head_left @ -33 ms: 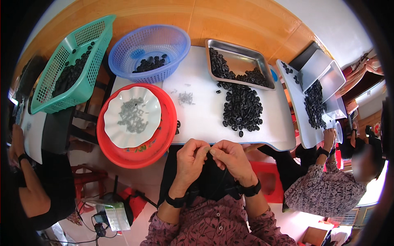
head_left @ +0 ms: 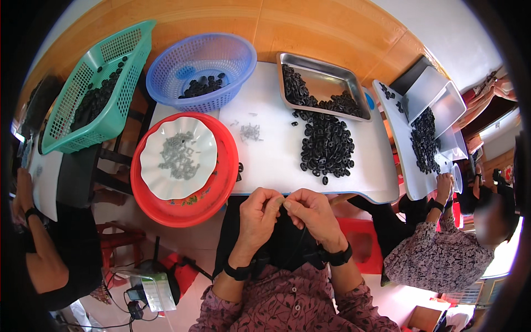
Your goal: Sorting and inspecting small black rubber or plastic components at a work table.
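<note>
My left hand [head_left: 258, 218] and my right hand [head_left: 313, 217] meet above my lap, just off the table's near edge. Both are closed in a pinch, thumbs against fingers, with the tips almost touching. Whatever sits between them is hidden or too small to name. Beyond my right hand, a pile of small black oval pieces with holes [head_left: 326, 146] lies on the white table [head_left: 265, 171]. Small clear plastic pieces [head_left: 250, 132] are scattered on the tabletop. More clear pieces [head_left: 180, 155] lie on a white scalloped plate [head_left: 156, 180], which rests in a red round tray [head_left: 228, 182] to the left.
Behind stand a blue plastic basket [head_left: 238, 74] and a metal tray [head_left: 332, 69], both holding black pieces. A green basket [head_left: 119, 124] is at far left. People sit on both sides; the one at right [head_left: 437, 254] works at another white table [head_left: 404, 160]. A red stool [head_left: 362, 243] stands beside me.
</note>
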`<state>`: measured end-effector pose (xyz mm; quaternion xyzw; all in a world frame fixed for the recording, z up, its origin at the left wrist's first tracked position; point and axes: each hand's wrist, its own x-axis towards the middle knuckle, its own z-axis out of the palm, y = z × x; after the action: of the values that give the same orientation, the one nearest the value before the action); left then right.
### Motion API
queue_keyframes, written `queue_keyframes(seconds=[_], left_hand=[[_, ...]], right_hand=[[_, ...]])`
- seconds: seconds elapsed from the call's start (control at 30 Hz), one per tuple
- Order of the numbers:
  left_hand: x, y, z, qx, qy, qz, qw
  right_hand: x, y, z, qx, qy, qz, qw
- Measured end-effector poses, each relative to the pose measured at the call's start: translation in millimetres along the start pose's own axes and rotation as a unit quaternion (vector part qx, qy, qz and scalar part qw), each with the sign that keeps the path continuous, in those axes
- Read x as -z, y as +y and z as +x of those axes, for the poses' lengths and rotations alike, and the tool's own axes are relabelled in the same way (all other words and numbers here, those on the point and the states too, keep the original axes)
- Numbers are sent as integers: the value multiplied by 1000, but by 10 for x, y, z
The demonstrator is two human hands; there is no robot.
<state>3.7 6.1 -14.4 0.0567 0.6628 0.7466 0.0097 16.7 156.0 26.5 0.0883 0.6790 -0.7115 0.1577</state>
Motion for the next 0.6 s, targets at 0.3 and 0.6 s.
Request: queue_keyframes(seconds=[0.3,0.6], left_hand=[[-69,-19,45,104,-10,-67,992],[-26,-8,82,166,88,-219,958]], right_hand=[[-94,62,56,130,83,-141,978],[-179,-30,459,189,65,-231,952]])
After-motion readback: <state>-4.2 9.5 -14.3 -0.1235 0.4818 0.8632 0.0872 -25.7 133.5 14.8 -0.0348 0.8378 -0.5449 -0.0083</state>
